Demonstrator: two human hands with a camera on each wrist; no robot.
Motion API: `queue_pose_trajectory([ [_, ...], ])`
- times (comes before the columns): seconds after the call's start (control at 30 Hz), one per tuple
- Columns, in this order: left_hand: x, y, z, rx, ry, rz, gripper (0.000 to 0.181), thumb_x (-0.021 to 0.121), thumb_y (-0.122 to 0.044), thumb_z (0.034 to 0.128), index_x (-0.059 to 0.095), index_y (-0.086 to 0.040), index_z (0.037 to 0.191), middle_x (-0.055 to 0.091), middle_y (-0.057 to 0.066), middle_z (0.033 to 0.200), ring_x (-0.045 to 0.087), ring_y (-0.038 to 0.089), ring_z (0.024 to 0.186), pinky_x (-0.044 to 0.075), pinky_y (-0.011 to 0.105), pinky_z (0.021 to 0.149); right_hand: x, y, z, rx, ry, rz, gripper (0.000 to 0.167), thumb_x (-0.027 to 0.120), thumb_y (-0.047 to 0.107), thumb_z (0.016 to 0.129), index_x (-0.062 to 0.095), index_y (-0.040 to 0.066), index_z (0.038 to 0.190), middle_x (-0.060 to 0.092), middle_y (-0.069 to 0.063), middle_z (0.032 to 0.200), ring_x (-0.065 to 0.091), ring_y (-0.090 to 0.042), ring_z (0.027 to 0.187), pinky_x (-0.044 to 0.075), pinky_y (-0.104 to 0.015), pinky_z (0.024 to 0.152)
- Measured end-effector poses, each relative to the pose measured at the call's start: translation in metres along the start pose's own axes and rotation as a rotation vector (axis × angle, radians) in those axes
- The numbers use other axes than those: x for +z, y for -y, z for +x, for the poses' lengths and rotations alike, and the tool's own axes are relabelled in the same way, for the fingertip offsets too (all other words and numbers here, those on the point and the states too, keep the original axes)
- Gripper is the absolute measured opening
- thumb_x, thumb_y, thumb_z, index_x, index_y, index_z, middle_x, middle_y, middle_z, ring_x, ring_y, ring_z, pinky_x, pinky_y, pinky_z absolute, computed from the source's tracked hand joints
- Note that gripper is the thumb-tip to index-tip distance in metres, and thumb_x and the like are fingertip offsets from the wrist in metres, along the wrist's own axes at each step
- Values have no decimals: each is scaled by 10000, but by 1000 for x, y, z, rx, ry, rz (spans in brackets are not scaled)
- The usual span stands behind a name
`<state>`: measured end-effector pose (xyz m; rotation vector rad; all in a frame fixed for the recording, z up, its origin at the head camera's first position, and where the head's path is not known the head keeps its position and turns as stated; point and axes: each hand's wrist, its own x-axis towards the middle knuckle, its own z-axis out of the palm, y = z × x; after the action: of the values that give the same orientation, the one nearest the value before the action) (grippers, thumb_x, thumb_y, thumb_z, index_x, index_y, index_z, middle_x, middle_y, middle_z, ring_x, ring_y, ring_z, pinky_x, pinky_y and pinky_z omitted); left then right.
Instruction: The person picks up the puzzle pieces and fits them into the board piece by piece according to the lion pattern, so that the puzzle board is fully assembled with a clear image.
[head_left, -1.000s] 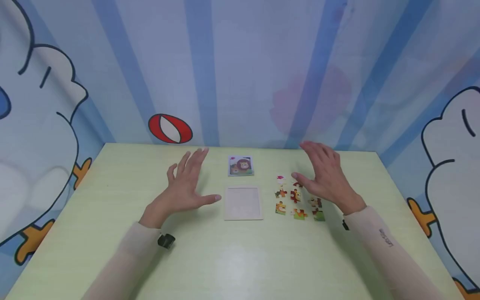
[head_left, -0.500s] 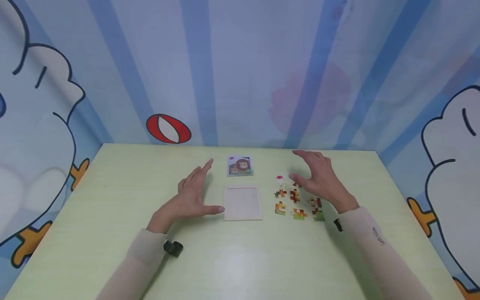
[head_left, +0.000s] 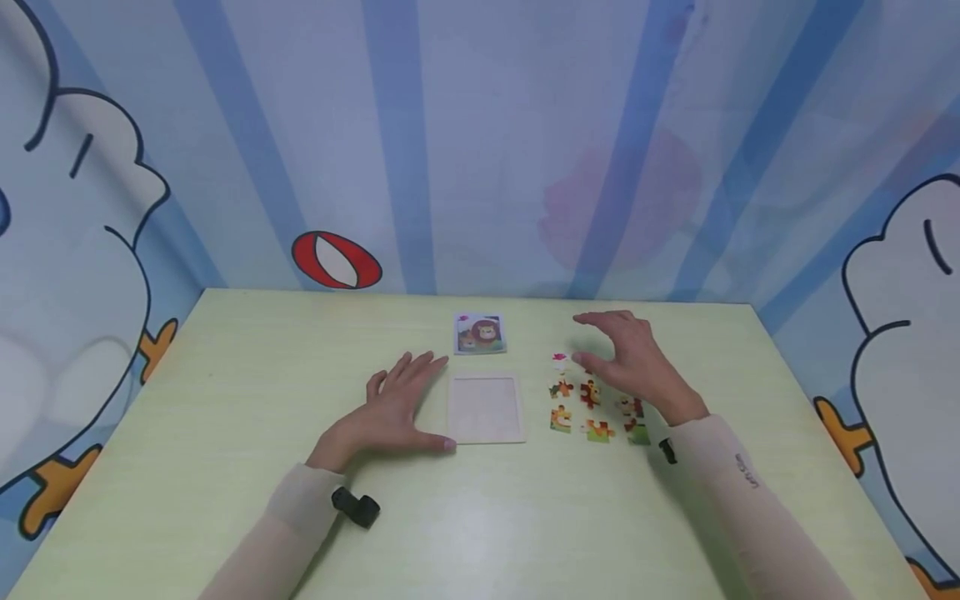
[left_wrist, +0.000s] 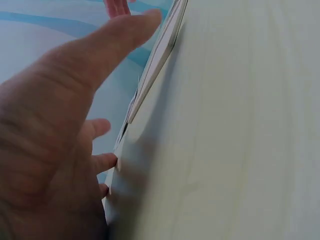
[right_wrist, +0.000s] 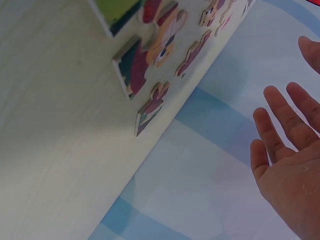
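A shallow square puzzle tray (head_left: 486, 407) lies flat on the table in the head view, its recess bare. My left hand (head_left: 393, 412) is at the tray's left side, thumb at the near-left corner and fingers spread toward the far-left corner; whether it touches cannot be told. Several loose jigsaw pieces (head_left: 590, 393) with animal pictures lie in rows to the right of the tray. Over the far part of these pieces hovers my right hand (head_left: 636, 367), thumb and fingers apart, holding nothing. It hides some pieces. In the right wrist view, puzzle pieces (right_wrist: 162, 47) lie apart from the relaxed fingers.
A square picture card (head_left: 480, 333) showing a lion lies beyond the tray. The pale table (head_left: 480, 517) ends at a striped blue backdrop (head_left: 480, 167) printed with cartoon figures. Black camera mounts sit at both wrists.
My left hand has moved right and lower, from left of the tray to its left edge. My right hand has shifted slightly left and down over the pieces. Tray, card and pieces stay put.
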<state>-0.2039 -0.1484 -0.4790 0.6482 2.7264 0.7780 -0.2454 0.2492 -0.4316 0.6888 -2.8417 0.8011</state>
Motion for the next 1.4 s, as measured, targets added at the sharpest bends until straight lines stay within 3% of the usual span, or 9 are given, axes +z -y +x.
queue_pose_trajectory([
  [0.3, 2, -2, -1, 17, 16, 55, 1143, 820, -695, 805, 289, -246, 1713, 117, 123, 1829, 17, 450, 1695, 91, 760, 1265, 2, -6, 5, 59, 55, 61, 514, 758, 251, 1007, 640, 50, 1466, 662, -163, 1497, 504, -420, 1458, 252, -711, 1246],
  [0.73, 3, -3, -3, 44, 14, 38, 1110, 816, -661, 819, 301, -235, 1706, 113, 145, 1823, 11, 465, 1684, 49, 789, 1248, 12, -14, 6, 116, 125, 59, 521, 759, 253, 1003, 642, 55, 1470, 661, -169, 1502, 508, -432, 1462, 303, -696, 1241],
  [1.0, 3, -1, -3, 42, 15, 28, 1122, 825, -674, 804, 312, -234, 1700, 118, 156, 1819, 7, 478, 1680, 35, 797, 1238, 17, -16, 14, 106, 187, 29, 493, 774, 231, 990, 676, 51, 1438, 706, -164, 1451, 571, -426, 1429, 389, -664, 1217],
  [1.4, 4, -1, -1, 13, 38, 85, 1093, 814, -658, 834, 289, -269, 1711, 92, 107, 1835, 3, 435, 1698, 50, 779, 1257, 22, -18, 17, 126, 232, 34, 466, 803, 248, 972, 717, 49, 1384, 752, -151, 1358, 641, -382, 1315, 497, -597, 1132],
])
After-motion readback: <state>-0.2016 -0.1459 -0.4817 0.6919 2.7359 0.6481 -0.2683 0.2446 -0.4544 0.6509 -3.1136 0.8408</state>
